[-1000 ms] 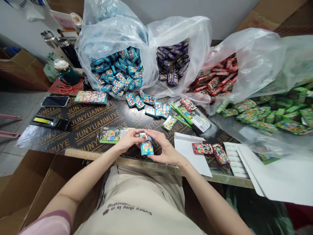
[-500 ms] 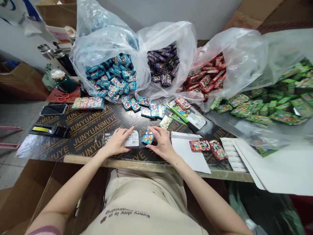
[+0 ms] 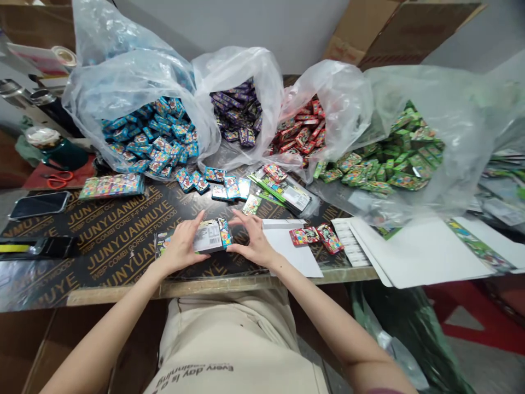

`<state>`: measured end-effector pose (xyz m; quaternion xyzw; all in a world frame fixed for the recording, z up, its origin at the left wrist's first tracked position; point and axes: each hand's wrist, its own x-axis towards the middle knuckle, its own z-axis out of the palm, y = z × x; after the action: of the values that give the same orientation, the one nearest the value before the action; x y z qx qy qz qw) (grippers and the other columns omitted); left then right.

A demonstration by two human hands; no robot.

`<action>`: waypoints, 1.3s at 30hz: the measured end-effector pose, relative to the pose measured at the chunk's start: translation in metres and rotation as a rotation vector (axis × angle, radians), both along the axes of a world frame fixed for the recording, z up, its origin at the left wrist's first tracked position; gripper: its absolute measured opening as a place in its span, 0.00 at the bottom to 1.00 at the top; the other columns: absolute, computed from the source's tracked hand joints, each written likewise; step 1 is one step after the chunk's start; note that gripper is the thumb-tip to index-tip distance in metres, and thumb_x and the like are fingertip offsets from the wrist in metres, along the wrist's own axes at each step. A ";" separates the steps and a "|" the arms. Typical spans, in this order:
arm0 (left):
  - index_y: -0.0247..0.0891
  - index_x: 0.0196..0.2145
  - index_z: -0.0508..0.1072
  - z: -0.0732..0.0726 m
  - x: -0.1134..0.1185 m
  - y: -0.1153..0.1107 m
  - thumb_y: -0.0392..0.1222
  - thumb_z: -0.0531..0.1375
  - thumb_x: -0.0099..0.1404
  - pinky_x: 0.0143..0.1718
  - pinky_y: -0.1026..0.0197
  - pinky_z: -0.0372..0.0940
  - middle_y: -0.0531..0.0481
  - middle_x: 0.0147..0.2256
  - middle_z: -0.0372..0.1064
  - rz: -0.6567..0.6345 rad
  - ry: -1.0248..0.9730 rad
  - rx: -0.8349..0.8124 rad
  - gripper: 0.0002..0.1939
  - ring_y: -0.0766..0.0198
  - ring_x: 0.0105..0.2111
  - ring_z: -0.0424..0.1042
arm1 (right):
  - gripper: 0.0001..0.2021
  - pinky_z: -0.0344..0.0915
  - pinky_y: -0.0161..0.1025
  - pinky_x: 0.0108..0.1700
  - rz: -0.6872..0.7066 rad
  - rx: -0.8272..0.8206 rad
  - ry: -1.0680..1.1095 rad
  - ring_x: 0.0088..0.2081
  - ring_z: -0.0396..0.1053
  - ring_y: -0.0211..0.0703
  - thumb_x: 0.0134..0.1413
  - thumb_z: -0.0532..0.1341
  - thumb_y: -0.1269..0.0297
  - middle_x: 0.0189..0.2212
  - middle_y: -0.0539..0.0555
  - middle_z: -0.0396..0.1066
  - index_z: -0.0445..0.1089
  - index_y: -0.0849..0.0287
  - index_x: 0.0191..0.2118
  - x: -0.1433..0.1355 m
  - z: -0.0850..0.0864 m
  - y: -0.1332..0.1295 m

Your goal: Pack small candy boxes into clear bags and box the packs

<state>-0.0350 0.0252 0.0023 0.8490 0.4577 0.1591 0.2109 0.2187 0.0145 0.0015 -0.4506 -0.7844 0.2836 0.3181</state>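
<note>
My left hand is closed on a flat packet with a grey-white face and a barcode, thumb along the near edge and fingers over the far one. Part of the packet is hidden under the palm. With thumb and fingers, my right hand grips a small blue patterned box at the packet's right end. The box meets or slightly enters that end; I cannot tell which. Beyond the hands lie several loose blue boxes and one green box.
Plastic bags of blue boxes, purple boxes, red boxes and green boxes line the back. Two red boxes lie near white card. At left are a phone, scissors and a mug.
The small blue box in my right hand has moved left, from a gap beside the packet to its right end. The whole view has swung to the right.
</note>
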 end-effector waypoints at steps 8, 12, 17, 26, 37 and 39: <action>0.40 0.68 0.43 -0.015 0.018 0.002 0.55 0.69 0.49 0.54 0.46 0.57 0.39 0.53 0.63 -0.017 0.082 -0.086 0.57 0.46 0.51 0.62 | 0.23 0.54 0.55 0.59 -0.190 0.118 -0.106 0.57 0.63 0.54 0.59 0.59 0.54 0.55 0.60 0.68 0.64 0.54 0.58 0.035 0.000 0.109; 0.41 0.66 0.50 -0.022 0.026 -0.001 0.60 0.65 0.53 0.55 0.45 0.55 0.39 0.53 0.62 -0.006 0.140 -0.070 0.50 0.47 0.52 0.60 | 0.23 0.52 0.51 0.62 -0.337 0.153 -0.322 0.62 0.56 0.54 0.58 0.59 0.61 0.60 0.66 0.60 0.64 0.64 0.58 0.034 0.000 0.219; 0.46 0.66 0.48 -0.026 0.030 -0.002 0.57 0.66 0.52 0.57 0.43 0.54 0.41 0.55 0.60 0.011 0.115 -0.096 0.50 0.46 0.54 0.59 | 0.29 0.53 0.55 0.60 -0.492 0.116 -0.396 0.60 0.55 0.61 0.56 0.59 0.65 0.60 0.75 0.56 0.57 0.73 0.61 0.021 -0.002 0.307; 0.45 0.65 0.51 -0.030 0.029 0.002 0.57 0.68 0.51 0.58 0.43 0.54 0.40 0.56 0.60 0.005 0.075 -0.130 0.49 0.46 0.55 0.59 | 0.28 0.64 0.49 0.47 -0.631 0.016 -0.395 0.45 0.71 0.58 0.53 0.56 0.68 0.44 0.68 0.73 0.57 0.67 0.61 0.029 -0.002 0.320; 0.39 0.58 0.65 0.000 0.042 0.010 0.55 0.66 0.55 0.58 0.44 0.57 0.38 0.55 0.65 0.257 -0.402 -0.238 0.37 0.48 0.55 0.64 | 0.17 0.67 0.38 0.35 -0.167 -0.632 0.354 0.31 0.69 0.40 0.46 0.64 0.55 0.34 0.51 0.74 0.74 0.57 0.42 0.045 0.012 0.090; 0.37 0.56 0.68 0.012 0.055 0.022 0.51 0.65 0.57 0.53 0.49 0.62 0.39 0.50 0.70 0.402 -0.613 -0.315 0.31 0.52 0.50 0.69 | 0.19 0.68 0.40 0.37 -0.098 -0.641 0.368 0.32 0.70 0.40 0.49 0.64 0.53 0.35 0.51 0.75 0.73 0.57 0.45 0.040 0.014 0.075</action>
<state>0.0201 0.0477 0.0145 0.6129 0.5495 0.3709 0.4299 0.2586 0.0893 0.0159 -0.5057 -0.5629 0.5756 0.3099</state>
